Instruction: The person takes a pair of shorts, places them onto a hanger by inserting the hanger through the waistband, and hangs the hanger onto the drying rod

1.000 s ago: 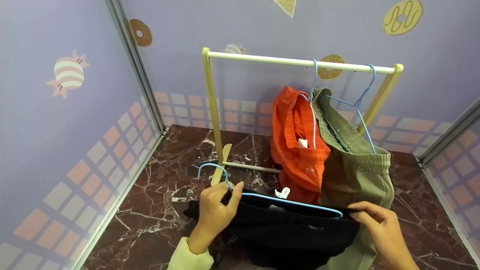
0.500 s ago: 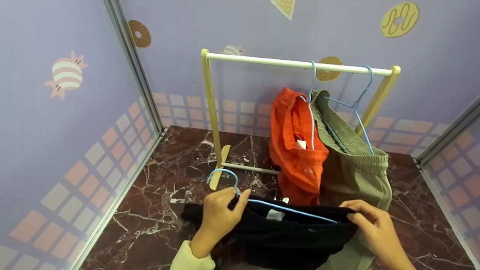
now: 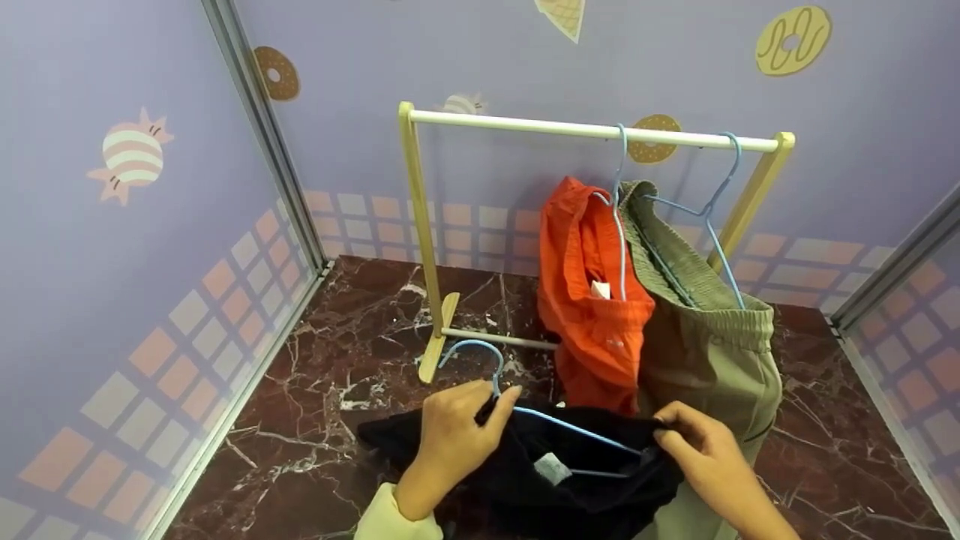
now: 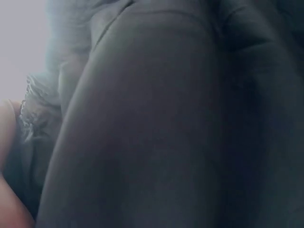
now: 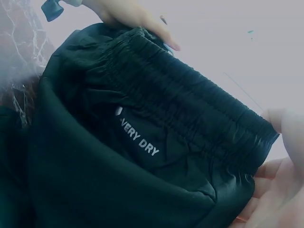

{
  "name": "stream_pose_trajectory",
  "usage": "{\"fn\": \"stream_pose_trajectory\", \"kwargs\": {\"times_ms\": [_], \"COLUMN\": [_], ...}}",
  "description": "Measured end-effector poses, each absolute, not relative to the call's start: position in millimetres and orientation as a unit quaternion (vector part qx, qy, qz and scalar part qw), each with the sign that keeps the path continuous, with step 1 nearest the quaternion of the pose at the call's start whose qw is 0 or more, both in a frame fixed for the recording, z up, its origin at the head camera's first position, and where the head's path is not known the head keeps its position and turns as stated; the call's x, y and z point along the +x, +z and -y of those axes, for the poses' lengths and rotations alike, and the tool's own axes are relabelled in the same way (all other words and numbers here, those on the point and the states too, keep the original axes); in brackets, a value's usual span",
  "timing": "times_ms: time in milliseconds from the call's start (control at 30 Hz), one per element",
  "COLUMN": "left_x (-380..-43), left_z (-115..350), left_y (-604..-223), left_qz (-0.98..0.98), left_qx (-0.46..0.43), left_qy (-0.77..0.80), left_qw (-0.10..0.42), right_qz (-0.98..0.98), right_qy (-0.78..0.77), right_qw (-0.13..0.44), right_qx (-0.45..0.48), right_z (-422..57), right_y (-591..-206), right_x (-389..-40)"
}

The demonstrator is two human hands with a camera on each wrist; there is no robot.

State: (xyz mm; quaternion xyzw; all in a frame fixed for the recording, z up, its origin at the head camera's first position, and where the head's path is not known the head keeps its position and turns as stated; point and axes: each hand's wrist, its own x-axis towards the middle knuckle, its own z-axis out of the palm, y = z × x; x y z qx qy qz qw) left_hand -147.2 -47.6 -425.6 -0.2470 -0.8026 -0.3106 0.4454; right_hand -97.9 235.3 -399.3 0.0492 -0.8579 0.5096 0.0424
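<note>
Black elastic-waist pants point(image 3: 585, 510) are held up low in the head view, with a white label point(image 3: 553, 469) inside the opened waist. A blue hanger point(image 3: 577, 430) lies in that opening, its hook sticking up at the left. My left hand point(image 3: 459, 435) pinches the hanger at the base of the hook, against the waistband. At the other end, my right hand point(image 3: 701, 446) grips the waistband between thumb and fingers. The right wrist view shows the gathered waistband point(image 5: 190, 95) and white lettering below it. Dark cloth point(image 4: 142, 123) fills most of the left wrist view.
Behind the hands stands a wooden rack with a white rail point(image 3: 525, 125). Orange pants point(image 3: 600, 337) and olive pants point(image 3: 720, 352) hang from it on blue hangers, toward its right end. The floor is dark red marble point(image 3: 300, 420); patterned walls point(image 3: 150, 262) enclose the space.
The left hand and hanger have moved right, and the right hand has come left, closer to it. The waistband now gapes wider, showing more of the label and the hanger's lower bar.
</note>
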Motion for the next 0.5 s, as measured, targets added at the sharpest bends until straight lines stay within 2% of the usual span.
{"fn": "stream_pose_trajectory", "kwargs": {"times_ms": [267, 500], "left_x": [-145.6, -144.9], "left_z": [39.5, 38.0], "left_y": [-424.8, -424.5], "left_qz": [0.806, 0.810], "left_qx": [-0.256, -0.252], "left_qy": [-0.305, -0.304], "left_qw": [0.437, 0.433], "right_qz": [0.870, 0.884], "right_qy": [0.487, 0.450], "right_qw": [0.039, 0.020], "right_qx": [0.065, 0.127], "right_z": [-219.9, -215.9], "right_y": [-405.9, -412.9], "right_x": [-99.2, -102.9]}}
